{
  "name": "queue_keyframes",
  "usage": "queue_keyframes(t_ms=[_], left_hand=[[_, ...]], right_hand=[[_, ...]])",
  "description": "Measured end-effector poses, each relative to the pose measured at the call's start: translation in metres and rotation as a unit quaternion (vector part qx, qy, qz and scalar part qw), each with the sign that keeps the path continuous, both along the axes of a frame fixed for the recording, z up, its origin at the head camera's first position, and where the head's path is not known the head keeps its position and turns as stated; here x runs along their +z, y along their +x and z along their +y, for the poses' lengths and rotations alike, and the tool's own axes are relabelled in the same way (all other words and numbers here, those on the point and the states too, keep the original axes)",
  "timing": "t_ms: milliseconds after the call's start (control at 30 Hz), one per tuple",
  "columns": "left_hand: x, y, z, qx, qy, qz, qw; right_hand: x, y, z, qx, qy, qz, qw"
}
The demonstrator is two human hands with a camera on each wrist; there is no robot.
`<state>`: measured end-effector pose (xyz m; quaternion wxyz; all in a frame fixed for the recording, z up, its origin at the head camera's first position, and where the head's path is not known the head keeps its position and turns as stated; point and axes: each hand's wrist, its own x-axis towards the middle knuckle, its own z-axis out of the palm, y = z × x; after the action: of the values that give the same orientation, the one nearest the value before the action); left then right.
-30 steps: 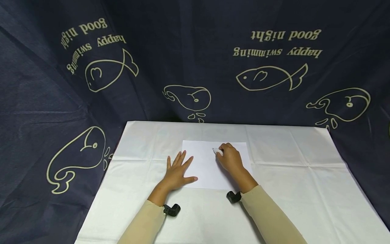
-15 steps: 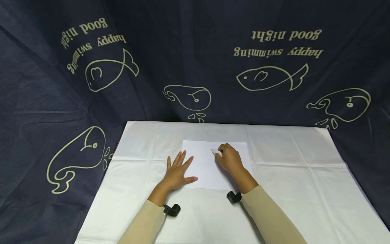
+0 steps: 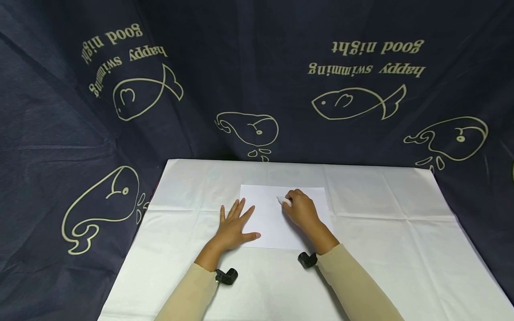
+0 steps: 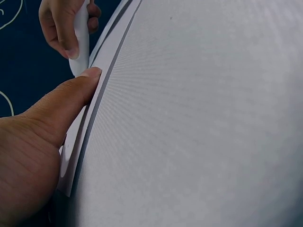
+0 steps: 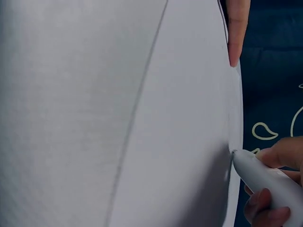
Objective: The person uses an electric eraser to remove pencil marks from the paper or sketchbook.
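A sheet of white paper (image 3: 277,232) lies on the table in the head view. My right hand (image 3: 302,208) grips a thick white pen (image 3: 284,201) that tapers to a small tip, pointing left over the sheet's upper half. In the right wrist view the tip of the pen (image 5: 265,176) is at the paper's surface, pinched between thumb and curled fingers. My left hand (image 3: 232,232) rests flat with spread fingers across the sheet's left edge. The left wrist view shows its thumb (image 4: 71,97) extended onto the paper. I cannot make out any marks on the sheet.
A white cloth (image 3: 265,285) with fold creases covers the table. Behind and to the left hangs a dark blue curtain (image 3: 289,133) printed with fish, whales and lettering. A black wrist camera (image 3: 227,276) sits on the left wrist, another camera (image 3: 307,260) on the right.
The right hand and the white pen have slid slightly left over the paper. The left hand and the sheet have stayed in place.
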<state>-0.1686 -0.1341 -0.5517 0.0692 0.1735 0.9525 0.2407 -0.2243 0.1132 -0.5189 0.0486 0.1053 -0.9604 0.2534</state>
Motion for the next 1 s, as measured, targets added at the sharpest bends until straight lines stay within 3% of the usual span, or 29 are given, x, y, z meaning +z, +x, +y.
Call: queue_keyframes(t_ms=[367,567,833,1000], left_hand=[[0.0016,0.0004,0.0009,-0.002,0.0,0.001,1.0],[0.0029,0.0008,0.0004,0.001,0.001,-0.003,1.0],[-0.0003,-0.0002,0.0014,0.0,0.003,0.002,1.0],[0.0021,0.0007,0.0013,-0.001,0.008,0.004,1.0]], right_hand=[[0.0008,-0.0013,0.005,-0.019,0.002,0.008,1.0],[0.0026,0.0022,0.0043,-0.002,0.002,0.001,1.0],[0.0013,-0.0013,0.0057,-0.024,-0.003,0.008,1.0],[0.0017,0.0016,0.0019,-0.01,0.001,0.006,1.0]])
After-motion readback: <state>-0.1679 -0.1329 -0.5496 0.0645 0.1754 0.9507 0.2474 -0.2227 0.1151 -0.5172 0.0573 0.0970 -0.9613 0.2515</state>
